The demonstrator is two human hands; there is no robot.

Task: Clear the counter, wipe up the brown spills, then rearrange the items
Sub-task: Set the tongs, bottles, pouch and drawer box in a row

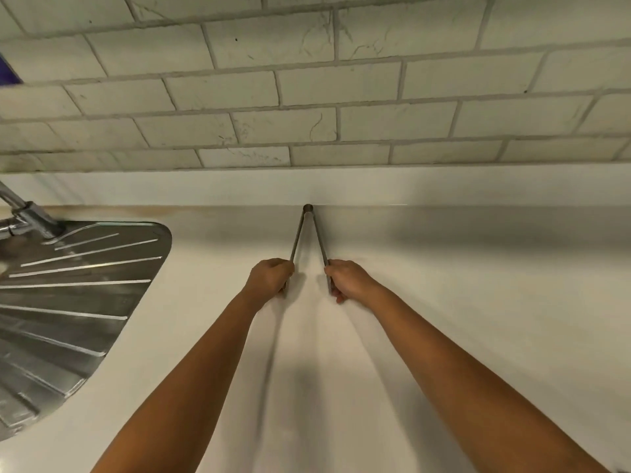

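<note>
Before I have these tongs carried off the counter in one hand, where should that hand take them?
Probably around both arms just below the hinge, coming from above. The tongs lie in a V, narrowest near the wall; the left hand and right hand each hold one spread tip, too wide for one grip.

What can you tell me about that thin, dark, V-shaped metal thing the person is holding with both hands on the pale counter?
The thin dark V-shaped metal tool looks like a pair of tongs: two slim, straight grey arms meet at a small rounded hinge end, which sits against the low pale upstand at the back of the off-white counter. The arms spread open toward the person. The left hand grips one arm's end and the right hand grips the other, hiding the tips. It appears to lie low on the counter; whether it rests flat is unclear.
</note>
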